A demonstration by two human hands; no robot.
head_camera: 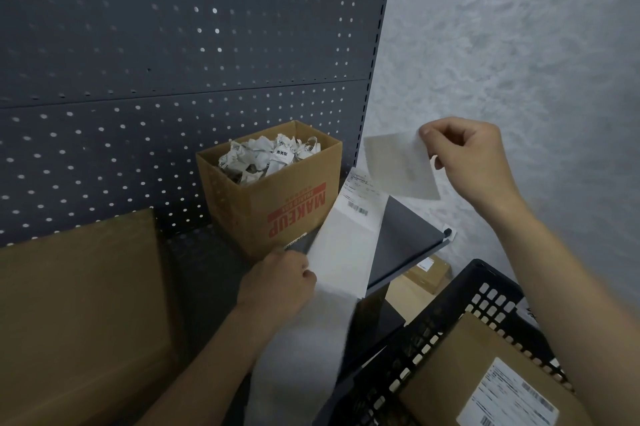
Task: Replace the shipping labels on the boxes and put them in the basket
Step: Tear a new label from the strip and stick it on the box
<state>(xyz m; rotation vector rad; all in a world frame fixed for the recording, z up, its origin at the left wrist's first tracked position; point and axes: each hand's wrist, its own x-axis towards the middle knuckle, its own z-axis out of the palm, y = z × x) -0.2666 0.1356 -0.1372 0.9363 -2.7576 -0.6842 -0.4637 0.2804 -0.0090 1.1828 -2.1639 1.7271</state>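
Above the right end of the shelf [405,228], the right hand [474,162] pinches a peeled label [401,167] by its corner, while the left hand [277,283] grips the label strip [343,252] — near right, a labelled box [460,356] lies in the basket [491,290].

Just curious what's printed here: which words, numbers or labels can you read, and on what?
"MAKEUP", red, upside down, on the open cardboard box.
Smaller red line beside it: blurred.
Label strip: barcode, print too small.
Label on the box in the basket: too small.
Crumpled papers: black characters, too blurred.
Sheet in the right hand: nothing legible.
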